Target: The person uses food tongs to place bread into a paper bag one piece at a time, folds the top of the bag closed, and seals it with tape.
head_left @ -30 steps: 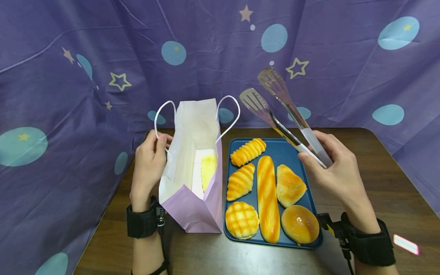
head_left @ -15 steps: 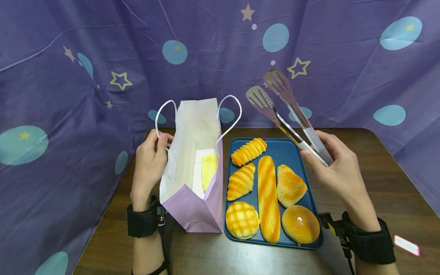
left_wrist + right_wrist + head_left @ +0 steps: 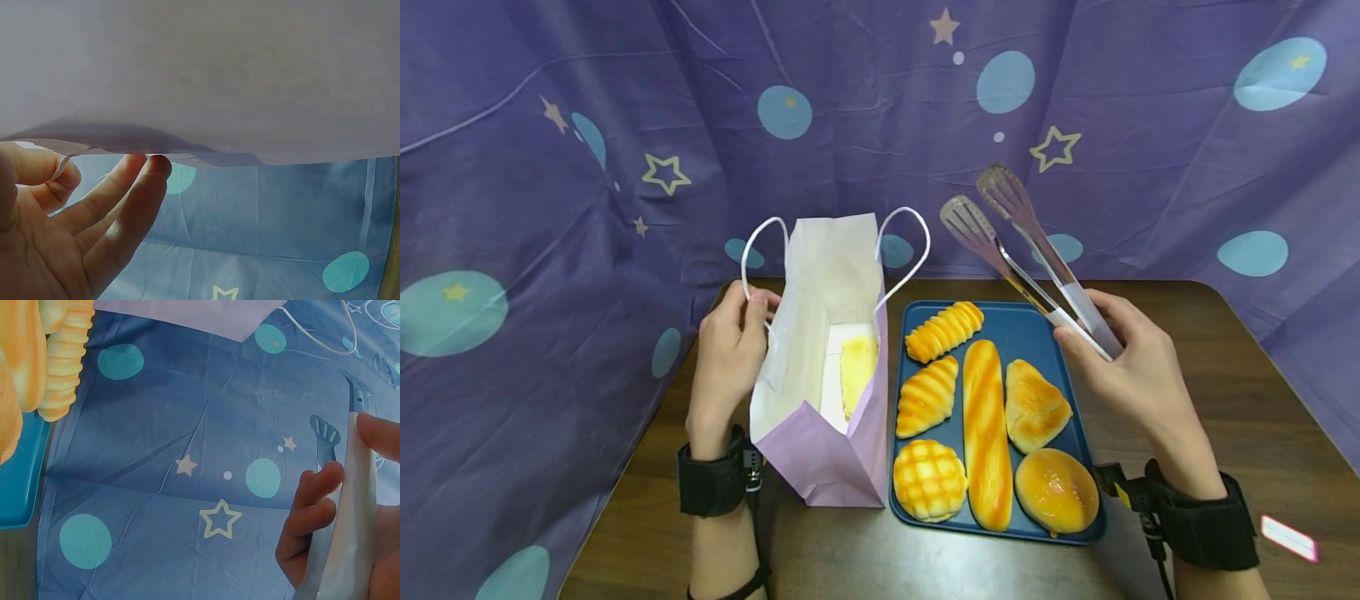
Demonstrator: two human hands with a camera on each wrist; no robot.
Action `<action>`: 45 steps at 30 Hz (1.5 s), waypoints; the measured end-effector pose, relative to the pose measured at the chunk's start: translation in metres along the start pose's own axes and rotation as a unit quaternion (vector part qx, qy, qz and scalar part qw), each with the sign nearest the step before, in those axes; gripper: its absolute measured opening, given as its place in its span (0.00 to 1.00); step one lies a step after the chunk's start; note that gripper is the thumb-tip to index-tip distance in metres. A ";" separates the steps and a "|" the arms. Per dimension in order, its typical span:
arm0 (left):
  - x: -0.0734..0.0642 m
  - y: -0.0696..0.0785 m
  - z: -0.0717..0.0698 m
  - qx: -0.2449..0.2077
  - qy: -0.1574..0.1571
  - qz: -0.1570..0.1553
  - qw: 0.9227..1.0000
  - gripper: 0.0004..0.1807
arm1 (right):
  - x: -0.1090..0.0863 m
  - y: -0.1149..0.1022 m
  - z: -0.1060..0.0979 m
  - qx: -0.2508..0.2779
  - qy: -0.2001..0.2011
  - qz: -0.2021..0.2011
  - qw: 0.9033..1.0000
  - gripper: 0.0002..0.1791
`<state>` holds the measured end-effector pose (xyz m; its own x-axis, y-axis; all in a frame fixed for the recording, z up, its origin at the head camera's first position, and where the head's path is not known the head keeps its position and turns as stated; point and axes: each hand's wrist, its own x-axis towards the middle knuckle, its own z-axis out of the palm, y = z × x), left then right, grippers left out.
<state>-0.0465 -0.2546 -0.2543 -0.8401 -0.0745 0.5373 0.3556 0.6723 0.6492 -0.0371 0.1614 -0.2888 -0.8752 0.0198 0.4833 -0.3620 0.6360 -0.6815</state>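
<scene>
My left hand (image 3: 728, 346) pinches the white cord handle (image 3: 747, 258) on the left side of a lilac paper bag (image 3: 820, 462); in the left wrist view thumb and finger meet on the cord. The bag stands upright with its mouth wide, and a pale yellow slice, like bread (image 3: 856, 371), lies on its floor. Serving tongs (image 3: 1037, 258) with white grips and slotted ends are gripped by my right hand (image 3: 1131, 367) above the tray's right side. The tong arms are spread, with nothing between them, the tips up and to the left.
Right of the bag, a blue tray (image 3: 1018, 321) bears several breads: a long loaf (image 3: 987, 433), a spiral roll (image 3: 944, 332), a croissant (image 3: 927, 397), a grid-topped bun (image 3: 929, 481), a triangular bread (image 3: 1036, 406) and a glossy round bun (image 3: 1056, 492). A pink-edged card (image 3: 1288, 537) lies at right.
The tongs have shifted slightly right and their tips have dipped a little. My left hand stays on the handle, and the breads and bag keep their places.
</scene>
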 end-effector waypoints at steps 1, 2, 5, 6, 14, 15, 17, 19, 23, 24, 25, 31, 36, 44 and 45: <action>0.000 0.000 0.000 0.001 0.000 0.001 1.000 0.19 | 0.000 0.001 0.000 -0.002 -0.004 0.002 1.000 0.29; 0.000 0.000 0.000 0.001 0.001 0.003 1.000 0.19 | 0.000 0.001 0.000 -0.004 -0.008 0.005 1.000 0.29; 0.001 0.000 0.000 0.003 0.000 0.006 1.000 0.19 | 0.001 0.004 0.000 -0.009 -0.020 0.008 1.000 0.30; 0.001 0.000 0.000 0.003 -0.001 0.006 1.000 0.20 | 0.001 0.005 0.000 -0.010 -0.022 0.009 1.000 0.30; 0.001 0.002 0.000 0.004 -0.004 0.001 1.000 0.20 | 0.004 0.009 0.000 -0.022 -0.045 0.019 0.999 0.30; 0.000 0.001 0.000 0.004 -0.005 0.001 1.000 0.20 | 0.004 0.010 0.000 -0.023 -0.047 0.020 0.998 0.30; 0.000 0.001 0.000 0.005 -0.005 0.001 1.000 0.20 | 0.004 0.010 0.000 -0.027 -0.051 0.023 0.998 0.30; 0.000 0.001 0.000 0.006 -0.006 0.000 1.000 0.20 | 0.004 0.011 0.000 -0.031 -0.056 0.027 0.998 0.30; 0.001 0.001 0.000 0.007 -0.006 -0.003 1.000 0.20 | 0.005 0.013 -0.001 -0.039 -0.063 0.030 0.997 0.31; 0.000 0.000 0.000 0.007 -0.006 -0.004 1.000 0.20 | 0.005 0.014 0.000 -0.041 -0.064 0.029 0.997 0.31; 0.000 0.000 0.000 0.007 -0.006 -0.005 1.000 0.20 | 0.005 0.015 0.000 -0.043 -0.065 0.026 0.997 0.31; 0.000 0.001 0.000 0.007 -0.006 -0.004 1.000 0.20 | 0.006 0.017 0.001 -0.051 -0.077 0.024 0.995 0.31; -0.001 0.001 0.000 0.007 -0.004 -0.001 1.000 0.20 | 0.007 0.020 0.002 -0.056 -0.090 0.029 0.994 0.32; 0.000 0.002 0.000 0.003 -0.003 -0.001 1.000 0.19 | 0.008 0.025 0.001 -0.069 -0.101 0.038 0.992 0.33; 0.000 0.001 0.000 0.003 -0.002 -0.001 1.000 0.19 | 0.008 0.025 0.001 -0.070 -0.103 0.039 0.991 0.33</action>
<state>-0.0462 -0.2539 -0.2533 -0.8427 -0.0723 0.5336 0.3512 0.6773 0.6464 -0.0541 0.1766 -0.3029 -0.9512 -0.0746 0.2996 -0.2541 0.7403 -0.6225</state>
